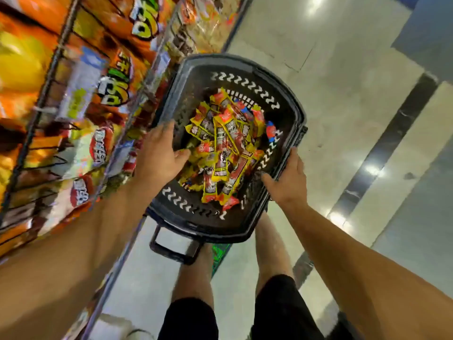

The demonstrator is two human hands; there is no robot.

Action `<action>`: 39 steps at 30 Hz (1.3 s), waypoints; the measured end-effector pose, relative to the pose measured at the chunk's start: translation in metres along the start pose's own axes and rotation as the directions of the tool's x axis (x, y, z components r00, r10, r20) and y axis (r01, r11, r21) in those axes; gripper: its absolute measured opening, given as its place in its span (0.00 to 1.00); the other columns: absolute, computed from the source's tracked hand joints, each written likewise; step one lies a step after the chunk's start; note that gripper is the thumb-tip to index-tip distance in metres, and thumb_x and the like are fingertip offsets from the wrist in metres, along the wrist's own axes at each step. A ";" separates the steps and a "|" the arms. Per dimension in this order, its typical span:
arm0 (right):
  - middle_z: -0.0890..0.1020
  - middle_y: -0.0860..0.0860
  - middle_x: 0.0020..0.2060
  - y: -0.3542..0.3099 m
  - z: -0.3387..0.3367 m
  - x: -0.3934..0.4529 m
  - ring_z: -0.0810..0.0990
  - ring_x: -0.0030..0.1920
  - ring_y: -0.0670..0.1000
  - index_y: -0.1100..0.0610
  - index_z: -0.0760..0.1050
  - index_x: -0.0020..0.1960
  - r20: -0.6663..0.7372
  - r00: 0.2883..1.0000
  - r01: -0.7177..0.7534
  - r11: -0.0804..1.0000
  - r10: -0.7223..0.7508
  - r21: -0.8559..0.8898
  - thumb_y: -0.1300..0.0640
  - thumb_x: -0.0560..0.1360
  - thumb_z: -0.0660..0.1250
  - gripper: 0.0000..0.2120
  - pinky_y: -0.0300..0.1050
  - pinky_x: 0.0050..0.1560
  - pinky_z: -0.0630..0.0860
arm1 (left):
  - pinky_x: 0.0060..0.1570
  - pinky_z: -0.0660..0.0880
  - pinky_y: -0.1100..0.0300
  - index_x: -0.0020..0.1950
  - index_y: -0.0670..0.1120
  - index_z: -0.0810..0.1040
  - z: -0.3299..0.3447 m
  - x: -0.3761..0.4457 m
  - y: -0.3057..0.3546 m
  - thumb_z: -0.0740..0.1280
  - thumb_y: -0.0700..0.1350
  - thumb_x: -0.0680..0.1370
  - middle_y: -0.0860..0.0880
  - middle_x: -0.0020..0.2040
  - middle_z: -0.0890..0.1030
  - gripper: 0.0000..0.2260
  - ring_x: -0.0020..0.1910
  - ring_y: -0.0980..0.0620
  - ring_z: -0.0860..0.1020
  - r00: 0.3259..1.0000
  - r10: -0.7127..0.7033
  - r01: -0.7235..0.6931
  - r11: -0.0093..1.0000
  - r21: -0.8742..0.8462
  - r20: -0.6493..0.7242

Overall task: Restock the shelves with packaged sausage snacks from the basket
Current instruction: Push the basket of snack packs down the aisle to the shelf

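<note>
A pale, glossy tiled floor point(343, 69) with dark strips and ceiling-light reflections fills the right side. Along the left runs a wire-fronted shelf point(56, 77) packed with blurred orange and yellow snack bags point(115, 69). A black plastic basket point(235, 69) is held above the person's bare legs point(193, 273), its handle point(171, 244) hanging off the near edge. The sausage snacks point(220, 148), yellow and red packets, lie heaped in the middle of the basket floor. The left hand point(159, 153) grips the basket's left rim, thumb inside touching the heap's edge. The right hand point(286, 177) clasps the right rim, fingers curled over it, thumb just beside the packets
</note>
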State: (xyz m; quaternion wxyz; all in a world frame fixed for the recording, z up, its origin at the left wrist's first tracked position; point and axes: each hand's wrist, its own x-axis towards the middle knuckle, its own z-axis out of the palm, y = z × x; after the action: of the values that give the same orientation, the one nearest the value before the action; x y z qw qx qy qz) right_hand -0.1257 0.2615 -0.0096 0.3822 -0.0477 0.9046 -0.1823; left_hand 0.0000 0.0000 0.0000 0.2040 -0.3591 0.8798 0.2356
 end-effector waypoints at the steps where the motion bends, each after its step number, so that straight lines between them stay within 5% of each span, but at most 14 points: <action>1: 0.59 0.55 0.78 0.004 0.011 0.006 0.61 0.75 0.60 0.54 0.46 0.81 -0.042 0.998 -0.039 0.997 0.042 0.065 0.50 0.72 0.73 0.48 0.57 0.74 0.64 | 0.71 0.63 0.45 0.77 0.41 0.58 0.009 0.010 -0.006 0.69 0.54 0.76 0.39 0.75 0.64 0.36 0.73 0.39 0.63 1.000 0.000 0.000 1.000 -0.022 0.004; 4: 0.62 0.56 0.76 0.009 0.041 0.018 0.66 0.73 0.59 0.53 0.48 0.80 -0.128 0.972 -0.164 0.957 0.198 0.238 0.53 0.70 0.75 0.48 0.58 0.72 0.68 | 0.72 0.62 0.46 0.78 0.40 0.55 0.030 0.031 -0.017 0.69 0.53 0.76 0.39 0.76 0.62 0.38 0.73 0.38 0.62 0.998 -0.058 0.059 0.998 -0.027 0.036; 9: 0.65 0.54 0.75 0.023 0.087 0.026 0.70 0.71 0.59 0.52 0.46 0.80 -0.132 0.917 -0.304 0.874 0.377 0.380 0.57 0.74 0.72 0.44 0.57 0.71 0.68 | 0.70 0.61 0.44 0.77 0.41 0.57 0.054 0.037 -0.022 0.69 0.49 0.76 0.38 0.75 0.60 0.34 0.72 0.36 0.60 0.979 -0.119 0.116 0.993 -0.028 -0.163; 19: 0.76 0.57 0.66 0.031 0.095 0.029 0.78 0.62 0.64 0.52 0.52 0.76 -0.160 0.894 -0.341 0.866 0.419 0.366 0.59 0.77 0.67 0.34 0.61 0.65 0.74 | 0.61 0.69 0.47 0.80 0.52 0.50 0.058 0.058 -0.041 0.65 0.44 0.79 0.39 0.67 0.69 0.34 0.64 0.37 0.72 0.934 -0.314 0.303 0.949 -0.090 -0.170; 23: 0.77 0.56 0.66 0.032 0.080 0.031 0.79 0.62 0.62 0.51 0.53 0.77 -0.191 0.891 -0.319 0.866 0.413 0.384 0.58 0.76 0.68 0.35 0.60 0.64 0.75 | 0.67 0.66 0.47 0.79 0.56 0.50 0.050 0.059 -0.034 0.64 0.40 0.80 0.39 0.72 0.66 0.34 0.69 0.38 0.69 0.938 -0.329 0.308 0.934 -0.179 -0.106; 30: 0.77 0.56 0.67 0.026 -0.014 0.012 0.78 0.63 0.61 0.52 0.55 0.78 -0.250 0.906 -0.239 0.900 0.342 0.365 0.58 0.77 0.68 0.35 0.55 0.65 0.74 | 0.69 0.64 0.51 0.79 0.47 0.53 -0.009 0.038 0.022 0.66 0.41 0.79 0.39 0.71 0.69 0.33 0.70 0.40 0.68 0.974 -0.185 0.166 0.975 -0.145 -0.127; 39: 0.77 0.59 0.67 0.030 -0.239 -0.052 0.77 0.62 0.63 0.53 0.51 0.80 -0.333 0.925 -0.081 0.950 0.185 0.302 0.53 0.76 0.69 0.39 0.53 0.62 0.73 | 0.60 0.70 0.52 0.79 0.44 0.55 -0.148 -0.020 0.194 0.68 0.42 0.77 0.38 0.67 0.74 0.33 0.63 0.38 0.74 0.980 0.064 -0.096 0.982 -0.164 -0.189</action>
State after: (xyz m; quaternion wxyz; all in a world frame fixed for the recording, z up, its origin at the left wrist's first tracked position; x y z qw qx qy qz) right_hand -0.2569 0.3716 0.1674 0.2260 0.1032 0.9247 -0.2885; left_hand -0.1563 0.0502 0.1824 0.0810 -0.3596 0.8849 0.2847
